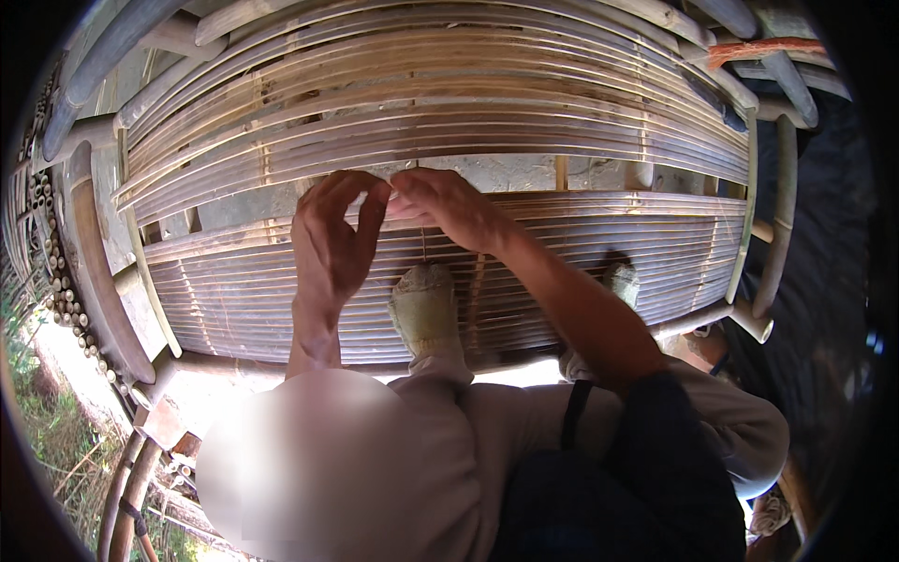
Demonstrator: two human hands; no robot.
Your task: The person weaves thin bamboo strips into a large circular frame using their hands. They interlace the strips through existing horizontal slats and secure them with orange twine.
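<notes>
While both hands meet at the middle of the bamboo slat panel [440,112], the left hand [330,239] has thumb and fingers curled together, pinching at a thin string [422,239] right beside the right hand [440,204], whose fingertips are also pressed shut on something small there — too fine to tell what. That string hangs down from the pinch across the lower slats. Below it, two feet in pale socks [426,309] rest on the slats. Round bamboo poles [782,215] frame the panel on the right; stacked cane ends [66,290] line the left.
</notes>
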